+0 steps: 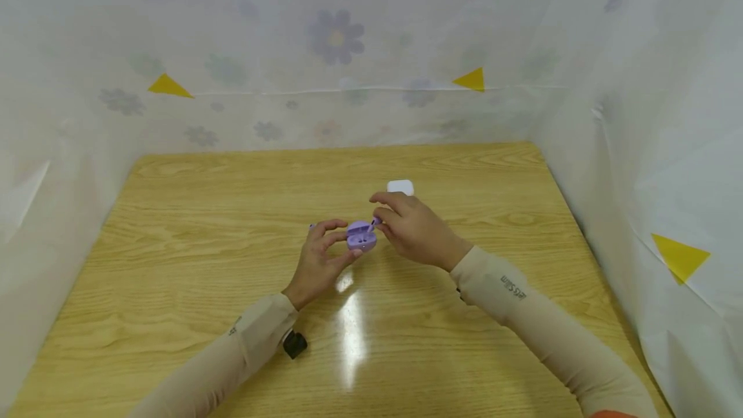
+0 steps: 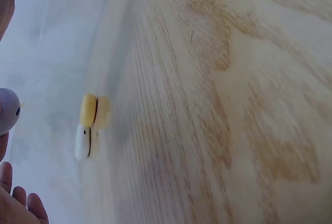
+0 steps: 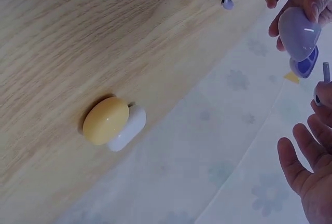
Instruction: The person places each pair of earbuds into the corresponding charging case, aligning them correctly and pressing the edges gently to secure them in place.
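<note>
My left hand [image 1: 318, 262] grips a small purple earbud charging case [image 1: 362, 242] with its lid raised, holding it above the table. To its right, my right hand [image 1: 422, 231] pinches a purple earbud [image 3: 318, 93] between thumb and finger, beside the open case. The other fingers of that hand are spread in the right wrist view. A second purple earbud [image 3: 227, 1] lies on the table; in the head view it shows just past the left fingertips. Only the rounded end of the case appears at the edge of the left wrist view.
Beyond the right hand lies a white case [image 1: 400, 186]. Right beside it is a yellow rounded case [image 3: 106, 121], hidden by the hand in the head view. The wooden table [image 1: 232, 211] is bordered by flowered white sheets [image 1: 255, 37] at the back and sides.
</note>
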